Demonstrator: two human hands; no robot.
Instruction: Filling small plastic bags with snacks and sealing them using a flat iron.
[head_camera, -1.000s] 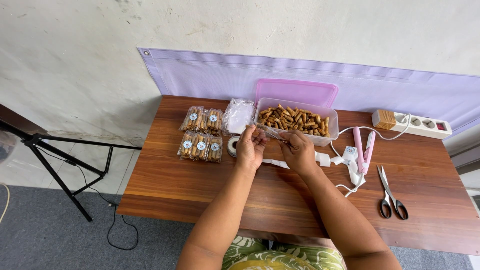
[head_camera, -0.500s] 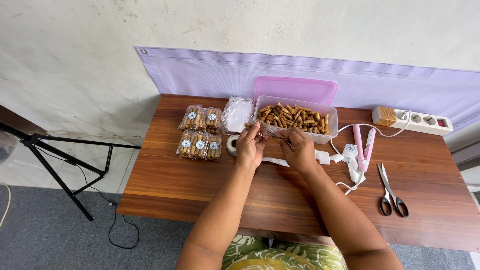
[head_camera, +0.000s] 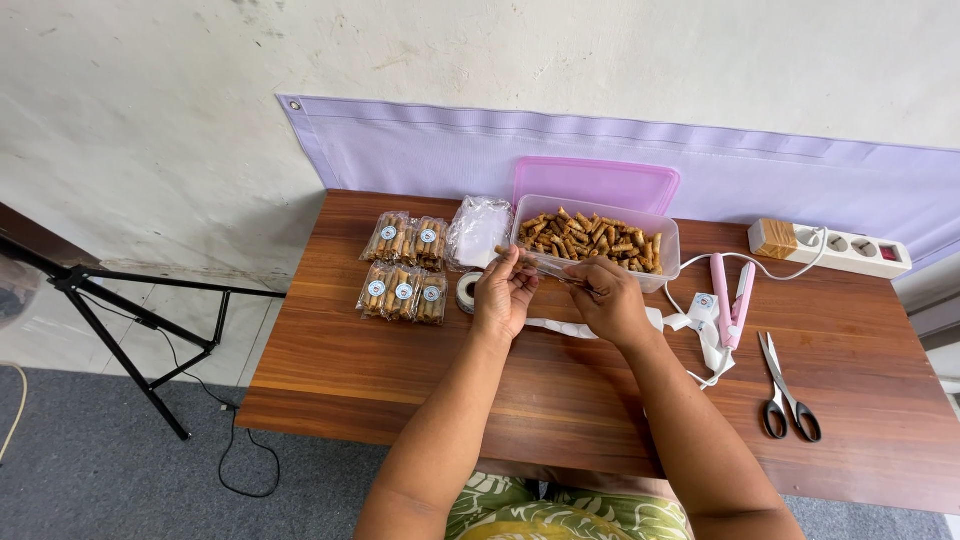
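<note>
My left hand (head_camera: 505, 293) and my right hand (head_camera: 612, 300) are together over the table, just in front of a clear plastic tub (head_camera: 598, 244) full of small brown snack rolls. Between them they hold a small clear plastic bag (head_camera: 548, 268) with a few rolls in it. The left hand pinches one end of the bag, and the right hand closes on the other end. A white strip (head_camera: 560, 327) lies on the table under my hands.
Several sealed snack packs (head_camera: 404, 268) lie at the left, beside a pile of empty clear bags (head_camera: 478, 230) and a tape roll (head_camera: 467, 292). A pink lid (head_camera: 596, 183), pink heat sealer (head_camera: 732, 298), scissors (head_camera: 787, 402), power strip (head_camera: 830, 245) and tripod (head_camera: 130, 330) are around.
Both hands have stayed in front of the tub, shifting only slightly while working the small bag.
</note>
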